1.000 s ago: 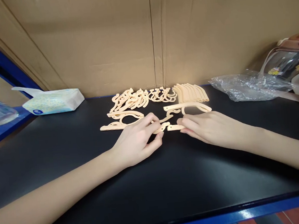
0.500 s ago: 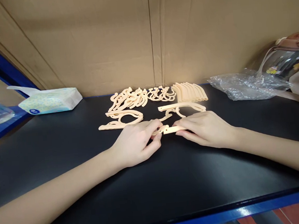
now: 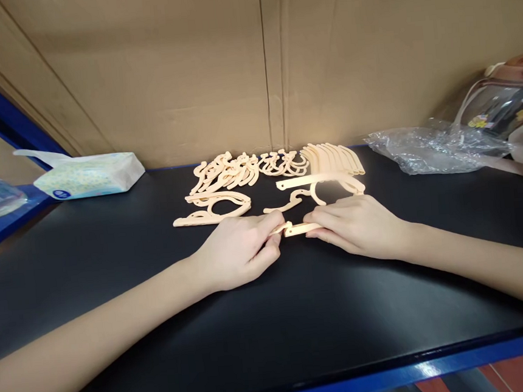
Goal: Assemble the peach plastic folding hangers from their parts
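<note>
My left hand (image 3: 243, 251) pinches a small curved cream plastic piece (image 3: 279, 228) between thumb and fingers. Its tip meets the holed end of a straight hanger arm (image 3: 297, 230), which my right hand (image 3: 360, 225) grips from the other side. Just beyond the fingers, a second hanger arm (image 3: 299, 182) and a curved hook (image 3: 316, 196) extend behind my right hand; whether they join the gripped arm is hidden. A wavy brace piece (image 3: 285, 207) shows between the two hands. To the left lies a folded hanger (image 3: 213, 217) with a round hook.
At the back of the black table (image 3: 273, 329) lie piled curved pieces (image 3: 229, 173), hooks (image 3: 281, 164) and a row of hanger arms (image 3: 334, 160). A tissue pack (image 3: 95, 175) sits left. Crumpled clear plastic (image 3: 431, 149) and a clear bottle (image 3: 496, 105) stand right. Cardboard (image 3: 164, 76) rises behind.
The far hanger arm behind my right hand has shifted and tilted, its right end moving right. The gripped arm's left end has dropped slightly. Both hands keep their grip.
</note>
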